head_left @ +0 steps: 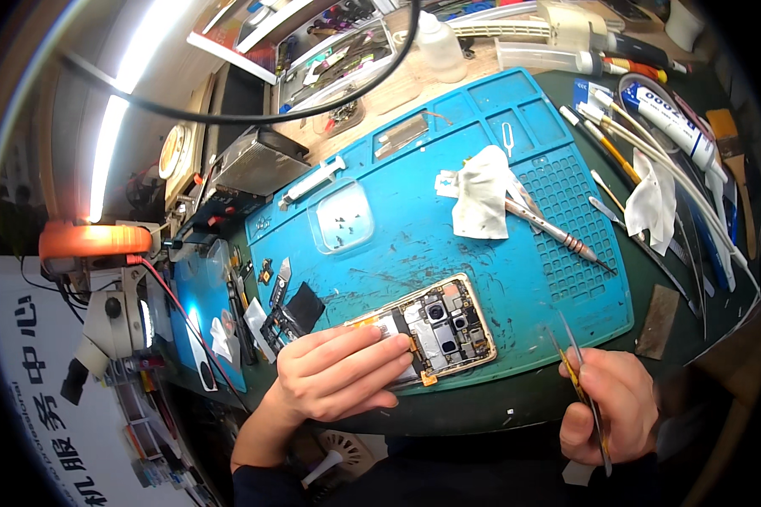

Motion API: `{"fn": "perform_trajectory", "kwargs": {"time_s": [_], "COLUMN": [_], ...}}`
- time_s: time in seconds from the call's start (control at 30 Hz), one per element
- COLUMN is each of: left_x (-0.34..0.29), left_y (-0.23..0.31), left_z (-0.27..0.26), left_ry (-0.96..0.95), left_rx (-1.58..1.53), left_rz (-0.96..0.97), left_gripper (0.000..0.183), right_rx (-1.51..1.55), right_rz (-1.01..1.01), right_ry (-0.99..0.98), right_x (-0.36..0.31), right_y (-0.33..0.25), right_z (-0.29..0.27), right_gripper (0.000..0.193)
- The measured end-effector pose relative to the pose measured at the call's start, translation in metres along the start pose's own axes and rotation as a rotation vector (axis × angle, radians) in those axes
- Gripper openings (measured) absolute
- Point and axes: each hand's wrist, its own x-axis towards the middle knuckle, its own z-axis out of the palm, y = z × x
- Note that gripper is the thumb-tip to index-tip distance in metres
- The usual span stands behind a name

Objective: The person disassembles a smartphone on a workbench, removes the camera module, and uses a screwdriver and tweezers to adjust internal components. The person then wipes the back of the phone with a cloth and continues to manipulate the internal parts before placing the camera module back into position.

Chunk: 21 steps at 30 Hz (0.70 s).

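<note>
The opened phone [448, 331], lower centre, slants lengthwise up rightward under the nearer left hand [334, 372], whose grip is unclear; the right hand [615, 401], lower right, pinches tweezers [583, 384].

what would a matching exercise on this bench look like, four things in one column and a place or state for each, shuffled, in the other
Column 1
1. phone
2. tweezers
3. dish
4. bottle

Column 2
A. white, beyond the far edge of the mat
B. clear, with small dark pieces in it
C. opened up, partly covered by the left hand
D. held in the right hand

Pairs: 1-C, 2-D, 3-B, 4-A
</note>
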Motion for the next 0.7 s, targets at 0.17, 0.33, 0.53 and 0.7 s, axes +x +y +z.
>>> {"fn": "perform_trajectory", "kwargs": {"time_s": [0.17,0.33,0.53,0.7], "left_x": [-0.001,-0.003,-0.006,-0.006], "left_y": [0.001,0.000,0.000,0.000], "left_z": [0.000,0.002,0.002,0.000], "left_ry": [0.008,0.027,0.039,0.030], "left_rx": [-0.004,-0.020,-0.001,-0.016], "left_rz": [0.001,0.003,0.018,0.017], "left_gripper": [0.036,0.035,0.035,0.036], "right_rx": [-0.033,-0.056,-0.081,-0.089], "right_rz": [0.050,0.114,0.221,0.252], "right_ry": [-0.115,-0.141,-0.131,-0.123], "right_x": [0.001,0.001,0.000,-0.002], "right_y": [-0.004,-0.010,-0.018,-0.020], "right_z": [-0.007,-0.006,-0.003,-0.001], "right_gripper": [0.029,0.033,0.032,0.032]}}
